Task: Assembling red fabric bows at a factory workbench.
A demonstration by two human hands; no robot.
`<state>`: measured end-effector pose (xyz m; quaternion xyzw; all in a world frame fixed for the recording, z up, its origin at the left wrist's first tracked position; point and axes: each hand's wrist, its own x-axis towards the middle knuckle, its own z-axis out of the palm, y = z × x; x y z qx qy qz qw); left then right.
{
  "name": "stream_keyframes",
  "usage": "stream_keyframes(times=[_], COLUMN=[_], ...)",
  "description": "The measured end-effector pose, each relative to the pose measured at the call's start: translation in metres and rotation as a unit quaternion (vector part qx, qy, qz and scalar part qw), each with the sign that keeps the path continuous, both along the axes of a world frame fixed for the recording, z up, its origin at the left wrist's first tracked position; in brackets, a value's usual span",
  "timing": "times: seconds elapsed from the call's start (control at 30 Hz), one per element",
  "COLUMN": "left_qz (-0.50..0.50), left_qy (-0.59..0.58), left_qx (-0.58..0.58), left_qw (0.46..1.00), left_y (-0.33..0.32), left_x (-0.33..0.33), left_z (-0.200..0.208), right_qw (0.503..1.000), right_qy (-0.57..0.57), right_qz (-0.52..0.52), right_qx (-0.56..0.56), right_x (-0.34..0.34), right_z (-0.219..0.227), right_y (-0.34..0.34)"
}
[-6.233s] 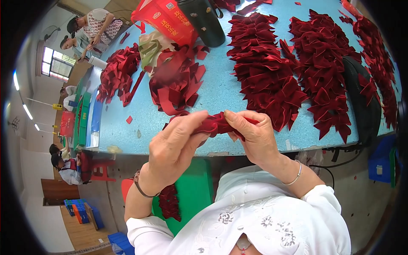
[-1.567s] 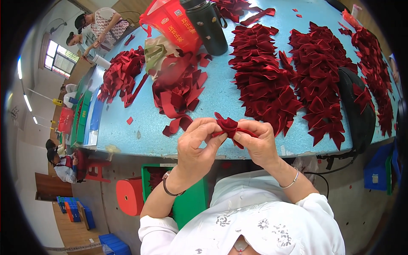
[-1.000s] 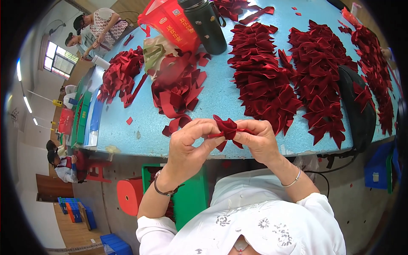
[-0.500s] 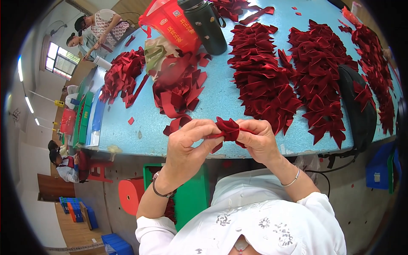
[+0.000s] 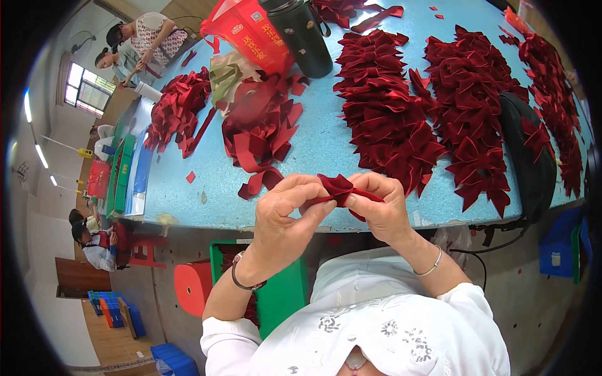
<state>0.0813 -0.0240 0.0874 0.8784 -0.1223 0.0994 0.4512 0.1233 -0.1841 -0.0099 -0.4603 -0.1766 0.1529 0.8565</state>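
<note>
A dark red velvet bow is held up between my two hands, just in front of the table's near edge. My left hand pinches its left side between thumb and fingers. On the other side, my right hand grips the bow near its middle, and a ribbon end sticks out over the fingers. Beyond my left hand lies a loose heap of cut red ribbon. Past my right hand, finished-looking red bows are packed in a long row.
On the blue table stand a dark bottle and a red bag. More bows lie right, beside a black bag. Below are a green bin and red stool. Two people work at far left.
The bow has turned and spread slightly, so more of its right ribbon end shows past my right fingers. My left hand has shifted a little to the right, toward the bow's middle.
</note>
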Motion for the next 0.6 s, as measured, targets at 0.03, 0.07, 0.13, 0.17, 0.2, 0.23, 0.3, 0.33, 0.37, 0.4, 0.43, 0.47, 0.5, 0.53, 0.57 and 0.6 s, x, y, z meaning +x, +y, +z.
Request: stream_keyframes(times=[0.03,0.07,0.13,0.17,0.2,0.23,0.3,0.33,0.37,0.4,0.43,0.47,0.5,0.53,0.57,0.6], left_qz=[-0.004,-0.008,-0.002,0.004,0.011,0.011,0.005,0.002,0.002,0.000,-0.001,-0.003,-0.003,-0.001,-0.001,-0.001], left_qy=[0.015,0.030,0.025,0.019,0.013,0.013,-0.008,-0.019,-0.019,-0.024,-0.029,-0.035,-0.035,-0.033,-0.030,-0.027], left_qx=[-0.011,-0.022,-0.024,-0.026,-0.028,-0.028,0.013,0.034,0.034,0.030,0.025,0.021,0.021,0.016,0.010,0.004], left_qw=[1.000,0.999,0.999,0.999,0.999,0.999,1.000,0.999,0.999,0.999,0.999,0.999,0.999,0.999,0.999,1.000], left_y=[0.0003,0.0007,0.0045,0.0069,0.0081,0.0081,0.0072,0.0070,0.0064,0.0055,0.0044,0.0035,0.0030,0.0024,0.0015,0.0006], left_x=[0.0008,0.0011,0.0005,-0.0001,-0.0009,-0.0011,-0.0020,-0.0022,-0.0018,-0.0022,-0.0024,-0.0028,-0.0035,-0.0047,-0.0049,-0.0049], left_z=[-0.0004,-0.0009,-0.0028,-0.0037,-0.0040,-0.0034,-0.0003,0.0003,-0.0001,-0.0002,-0.0005,-0.0005,0.0000,0.0009,0.0011,0.0012], right_qw=[1.000,1.000,0.999,0.999,0.999,0.998,0.995,0.995,0.995,0.995,0.995,0.995,0.997,0.998,0.999,0.999], right_qy=[0.013,0.014,0.033,0.042,0.042,0.052,0.072,0.071,0.065,0.058,0.051,0.050,0.039,0.027,0.017,0.017], right_qz=[-0.007,-0.008,-0.010,-0.011,-0.011,-0.001,0.018,0.017,0.020,0.025,0.029,0.029,0.024,0.019,0.012,0.012], right_qx=[-0.007,-0.007,0.010,0.018,0.018,0.036,0.072,0.072,0.074,0.076,0.078,0.079,0.067,0.055,0.042,0.042], right_x=[-0.0001,-0.0002,-0.0006,-0.0007,-0.0008,-0.0003,0.0006,0.0009,0.0013,0.0014,0.0013,0.0010,0.0006,0.0000,-0.0002,-0.0007], right_z=[-0.0009,-0.0009,-0.0004,-0.0003,-0.0011,-0.0032,-0.0069,-0.0076,-0.0083,-0.0084,-0.0083,-0.0077,-0.0065,-0.0051,-0.0043,-0.0029], right_y=[0.0000,0.0003,0.0019,0.0024,0.0023,0.0015,0.0002,-0.0001,-0.0006,-0.0002,0.0001,0.0003,0.0004,0.0005,0.0002,0.0006])
